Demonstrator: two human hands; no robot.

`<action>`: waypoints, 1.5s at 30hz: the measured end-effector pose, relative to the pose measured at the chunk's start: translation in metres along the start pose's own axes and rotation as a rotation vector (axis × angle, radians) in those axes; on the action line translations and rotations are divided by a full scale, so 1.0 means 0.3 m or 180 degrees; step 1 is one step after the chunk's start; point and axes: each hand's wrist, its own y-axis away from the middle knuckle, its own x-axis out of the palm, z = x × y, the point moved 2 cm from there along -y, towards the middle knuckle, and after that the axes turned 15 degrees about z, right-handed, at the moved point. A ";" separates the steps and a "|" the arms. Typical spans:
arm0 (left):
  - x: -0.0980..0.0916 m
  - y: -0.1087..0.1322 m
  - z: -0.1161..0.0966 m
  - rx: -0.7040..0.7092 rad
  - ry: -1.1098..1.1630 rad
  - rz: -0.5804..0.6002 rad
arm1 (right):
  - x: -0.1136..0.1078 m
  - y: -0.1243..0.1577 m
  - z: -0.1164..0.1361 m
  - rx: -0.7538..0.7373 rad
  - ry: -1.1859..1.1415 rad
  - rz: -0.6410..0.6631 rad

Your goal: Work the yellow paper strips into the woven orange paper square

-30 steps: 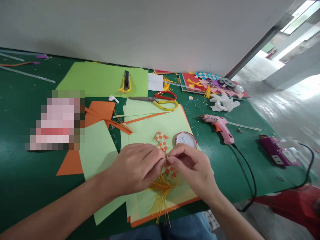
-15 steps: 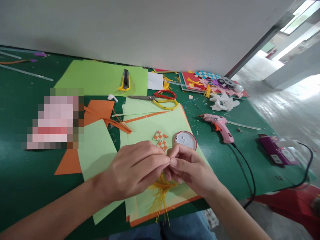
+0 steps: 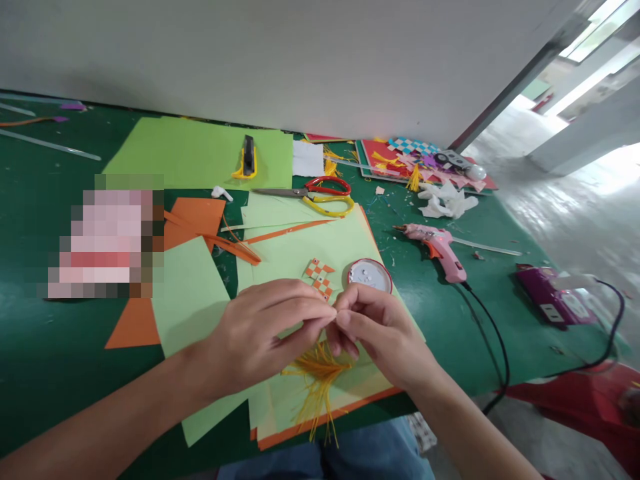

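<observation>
My left hand (image 3: 280, 327) and my right hand (image 3: 373, 330) meet over a stack of pale green paper (image 3: 295, 247), fingertips pinched together. What they pinch is too small or hidden to make out. Below the fingers, a bundle of yellow threads (image 3: 320, 380) fans out on the paper; whether a hand holds any of it I cannot tell. Just beyond the fingertips lies an orange-and-cream checkered woven paper piece (image 3: 319, 270), partly covered by my left hand. A shallow round lid (image 3: 371, 275) with a red rim and small white bits in it sits beside my right hand.
Scissors (image 3: 327, 189) lie behind the paper stack, near a yellow utility knife (image 3: 247, 159) on green card. To the right are a pink glue gun (image 3: 440, 250) with a black cord, crumpled tissue (image 3: 445, 200) and a purple box (image 3: 555, 297). Orange strips (image 3: 235, 248) lie left.
My fingertips stay pinched together, with the left thumb now slightly lower and apart from its fingers. The whole view has shifted a little; the things on the table lie as before.
</observation>
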 end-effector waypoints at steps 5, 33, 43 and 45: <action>-0.002 -0.005 0.007 -0.0021 0.0170 0.0122 | 0.002 -0.001 0.004 0.0040 0.0026 -0.0029; 0.001 0.001 0.018 -0.0063 0.0220 0.0163 | -0.003 -0.009 0.006 0.0050 0.0045 0.0035; 0.005 0.005 0.021 -0.0079 0.0283 0.0153 | -0.003 -0.007 0.006 0.0046 0.0037 0.0039; 0.006 0.002 0.019 -0.0074 0.0297 0.0157 | -0.002 -0.008 0.007 0.0038 0.0031 0.0047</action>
